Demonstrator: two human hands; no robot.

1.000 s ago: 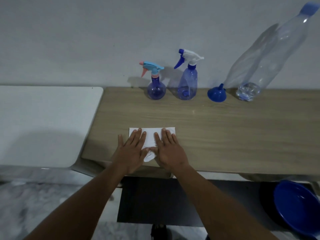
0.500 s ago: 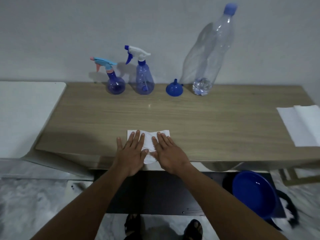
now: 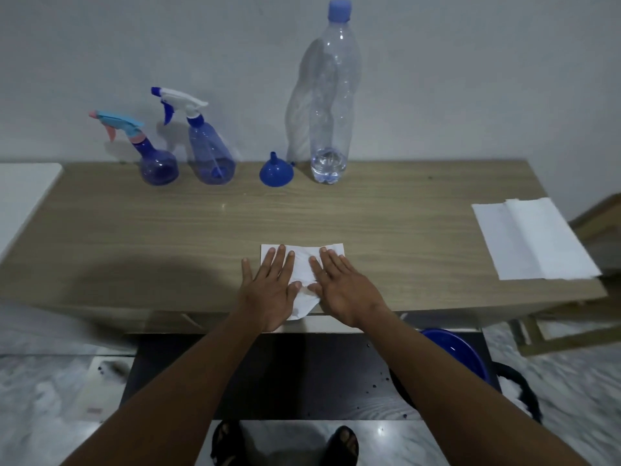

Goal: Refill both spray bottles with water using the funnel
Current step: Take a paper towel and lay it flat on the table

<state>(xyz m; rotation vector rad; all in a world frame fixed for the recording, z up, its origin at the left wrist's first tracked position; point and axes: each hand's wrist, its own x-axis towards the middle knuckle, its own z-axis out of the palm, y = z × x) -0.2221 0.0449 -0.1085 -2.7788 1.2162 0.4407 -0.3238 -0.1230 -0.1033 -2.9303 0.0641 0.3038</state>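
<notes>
Two blue spray bottles stand at the back of the wooden table [image 3: 369, 213]: a round one with a light-blue and pink trigger [image 3: 158, 166] and a taller one with a white trigger [image 3: 211, 156]. To their right a blue funnel [image 3: 276, 172] rests mouth down, beside a tall clear water bottle [image 3: 331, 105] with a blue cap and a little water at the bottom. My left hand [image 3: 268, 290] and my right hand [image 3: 346, 290] lie flat, fingers spread, on a white paper towel [image 3: 304, 264] at the table's front edge.
A larger sheet of white paper towel [image 3: 531, 240] lies on the table's right end. A blue basin [image 3: 460, 354] sits on the floor under the table at the right. A white surface [image 3: 23, 190] adjoins the table on the left. A wall stands directly behind the bottles.
The view has swung to the right, so the bottles and funnel shifted left in the frame and the right paper towel came into sight. Both hands stay flat on the towel.
</notes>
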